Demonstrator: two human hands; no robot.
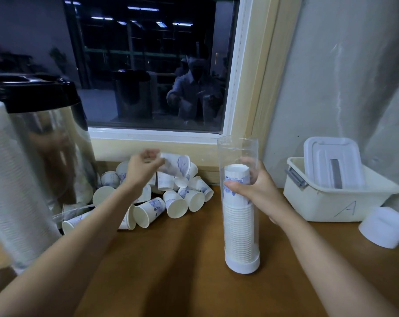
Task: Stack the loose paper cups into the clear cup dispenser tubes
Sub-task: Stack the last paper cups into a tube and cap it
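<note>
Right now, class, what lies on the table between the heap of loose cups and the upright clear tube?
Only bare brown tabletop, as the head view shows; the heap of cups and the tube stand apart.

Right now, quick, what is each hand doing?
Left hand: holds a paper cup.
Right hand: grips the clear dispenser tube.

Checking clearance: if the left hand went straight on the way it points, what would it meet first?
Its cup would likely hit the clear tube below its open rim, above the right hand; depth unclear.
</note>
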